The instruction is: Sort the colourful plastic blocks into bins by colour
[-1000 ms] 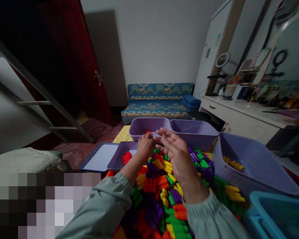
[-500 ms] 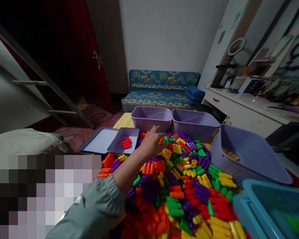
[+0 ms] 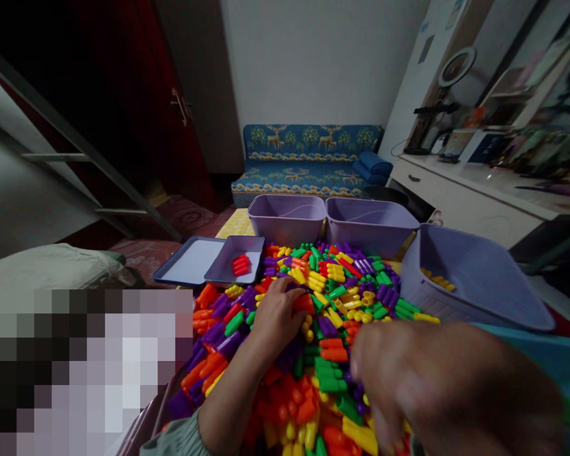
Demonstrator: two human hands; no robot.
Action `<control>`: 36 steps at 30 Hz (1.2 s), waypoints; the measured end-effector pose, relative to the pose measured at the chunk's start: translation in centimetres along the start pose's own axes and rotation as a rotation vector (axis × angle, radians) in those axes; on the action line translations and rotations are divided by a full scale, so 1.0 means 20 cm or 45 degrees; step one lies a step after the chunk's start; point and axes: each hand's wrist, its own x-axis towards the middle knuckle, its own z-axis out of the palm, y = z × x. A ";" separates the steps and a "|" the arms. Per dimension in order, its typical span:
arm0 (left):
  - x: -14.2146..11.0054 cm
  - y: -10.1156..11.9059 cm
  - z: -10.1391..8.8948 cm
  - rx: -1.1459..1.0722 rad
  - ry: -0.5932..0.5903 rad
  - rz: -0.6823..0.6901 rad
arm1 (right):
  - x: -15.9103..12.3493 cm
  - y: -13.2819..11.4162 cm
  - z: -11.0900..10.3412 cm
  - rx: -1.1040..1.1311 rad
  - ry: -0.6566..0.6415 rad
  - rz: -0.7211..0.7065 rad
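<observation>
A big heap of plastic peg blocks [image 3: 332, 316] in red, orange, yellow, green and purple covers the surface in front of me. My left hand [image 3: 278, 313] rests on the heap near its middle, fingers curled around an orange-red block [image 3: 303, 304]. My right hand [image 3: 451, 386] is close to the camera at the lower right, blurred by motion, its fingertips pointing down at the blocks near the front edge. A small purple tray [image 3: 228, 273] at the left holds a few red blocks [image 3: 240, 264].
Two purple bins [image 3: 287, 218] [image 3: 370, 223] stand behind the heap. A tilted purple bin [image 3: 479, 285] with yellow blocks is at the right, a blue bin [image 3: 551, 354] below it. A flat blue tray [image 3: 185, 263] lies left. A sofa and a white desk stand behind.
My left hand pulled back from the far edge of the heap toward its middle and closed on a block. My right hand, out of sight half a second ago, came in at the lower right.
</observation>
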 end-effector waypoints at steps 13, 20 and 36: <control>-0.01 -0.05 0.03 -0.366 0.245 0.028 | 0.13 0.61 0.02 -0.690 0.027 0.529; -0.02 -0.03 0.03 -0.684 0.295 0.094 | 0.14 0.63 0.01 -0.450 0.039 0.588; -0.02 -0.03 0.04 -0.842 0.271 -0.069 | 0.15 0.65 0.03 0.044 0.273 0.675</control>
